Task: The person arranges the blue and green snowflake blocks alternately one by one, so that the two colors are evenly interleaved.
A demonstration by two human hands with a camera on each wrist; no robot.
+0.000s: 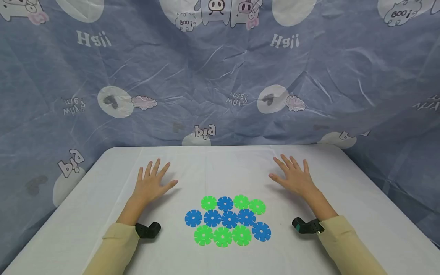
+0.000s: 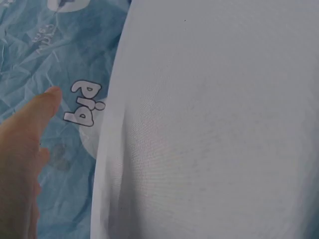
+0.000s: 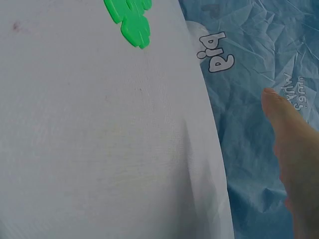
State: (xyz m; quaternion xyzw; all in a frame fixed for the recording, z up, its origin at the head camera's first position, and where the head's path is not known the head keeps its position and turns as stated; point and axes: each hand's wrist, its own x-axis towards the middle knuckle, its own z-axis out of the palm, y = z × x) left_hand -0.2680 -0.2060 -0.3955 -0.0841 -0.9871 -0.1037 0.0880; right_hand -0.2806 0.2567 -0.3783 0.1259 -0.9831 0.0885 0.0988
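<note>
Several flat, notched plastic discs lie grouped in loose rows on the white table: green discs (image 1: 222, 237) mostly in the front and back rows, blue discs (image 1: 229, 219) mainly in the middle. My left hand (image 1: 149, 186) is to the left of the group, its fingers spread and holding nothing. On the other side, my right hand (image 1: 295, 177) has its fingers fanned out too, also holding nothing. Neither touches a disc. Each wrist view catches its hand's thumb at the edge; the right one also includes green disc edges (image 3: 135, 31) at the top.
A white cloth covers the table (image 1: 213, 164). Behind and beside it hangs a blue-grey printed curtain (image 1: 192, 76). Black wrist devices (image 1: 148, 230) sit at both sleeve cuffs, and the sleeves (image 1: 115, 248) are pale yellow.
</note>
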